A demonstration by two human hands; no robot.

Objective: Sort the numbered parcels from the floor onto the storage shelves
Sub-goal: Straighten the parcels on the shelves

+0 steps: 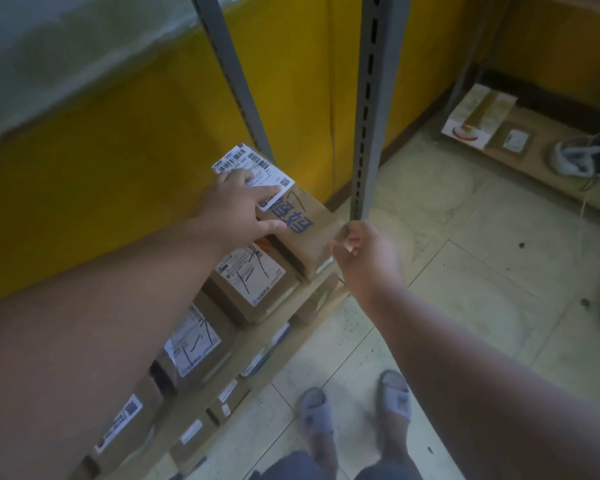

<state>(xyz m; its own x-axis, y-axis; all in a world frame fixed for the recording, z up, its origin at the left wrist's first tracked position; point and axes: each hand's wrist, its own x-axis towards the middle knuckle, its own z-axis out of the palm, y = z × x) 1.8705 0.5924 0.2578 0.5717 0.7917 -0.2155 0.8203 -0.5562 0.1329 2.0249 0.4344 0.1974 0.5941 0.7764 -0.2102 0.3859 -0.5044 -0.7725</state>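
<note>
I see my left hand (pixel 241 202) flat on the far parcel (pixel 291 220), right hand (pixel 364 258) loosely curled beside it; next, I'd push it square.

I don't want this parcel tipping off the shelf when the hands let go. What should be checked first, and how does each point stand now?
1. Left hand flat on top of the end parcel: ok.
2. Right hand at the parcel's near corner: ok; grip cannot tell.
3. Parcel fully seated on the shelf: cannot tell.
4. In line with the neighbouring parcel: ok.
5. Clear of the shelf upright: ok.
</note>
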